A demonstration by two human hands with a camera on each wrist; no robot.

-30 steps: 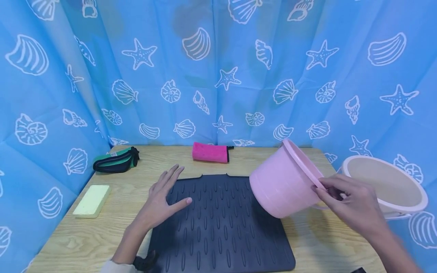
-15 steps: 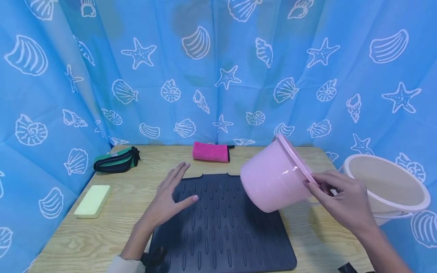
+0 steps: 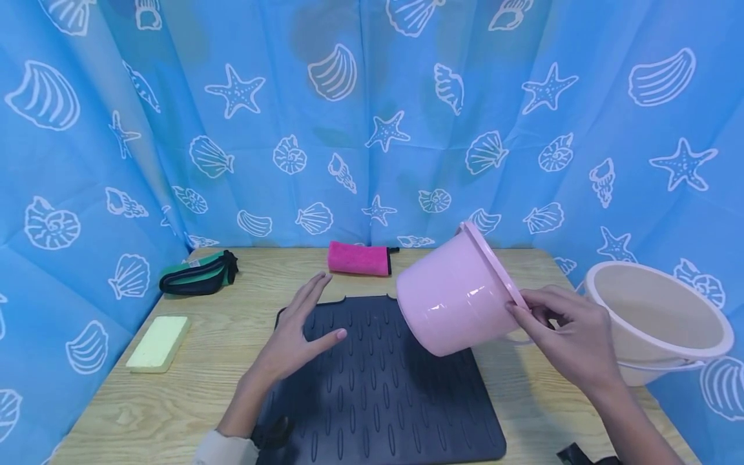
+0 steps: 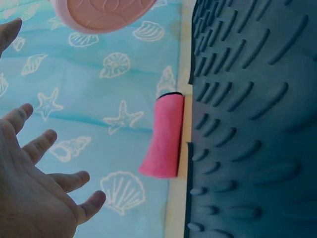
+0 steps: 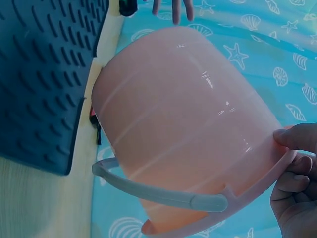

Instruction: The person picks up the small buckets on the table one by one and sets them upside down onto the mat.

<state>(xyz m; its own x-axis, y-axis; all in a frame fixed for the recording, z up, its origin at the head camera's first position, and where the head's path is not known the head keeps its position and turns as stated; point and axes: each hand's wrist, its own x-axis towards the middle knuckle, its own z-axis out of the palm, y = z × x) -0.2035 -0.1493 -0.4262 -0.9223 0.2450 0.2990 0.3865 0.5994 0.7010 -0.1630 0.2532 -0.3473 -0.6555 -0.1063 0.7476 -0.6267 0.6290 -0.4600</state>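
A pink bucket (image 3: 453, 294) hangs tilted above the right half of a dark ridged mat (image 3: 372, 400), its mouth facing right. My right hand (image 3: 566, 336) pinches its rim between thumb and fingers. In the right wrist view the thumb lies on the outside of the bucket (image 5: 198, 109), and its pale handle (image 5: 158, 193) hangs loose. Over the mat's left part my left hand (image 3: 296, 336) is held up, fingers extended and thumb spread, apart from the bucket. The left wrist view shows that hand (image 4: 39, 173) holding nothing.
A second, cream bucket (image 3: 645, 349) stands at the right. A rolled pink cloth (image 3: 359, 259) lies behind the mat. On the table's left are a green and black pouch (image 3: 200, 274) and a pale yellow sponge (image 3: 158, 343). A blue shell-print curtain (image 3: 331, 148) surrounds the table.
The pink bucket has moved left and slightly up in my right hand, farther from the cream bucket. My left hand has shifted right, toward it.
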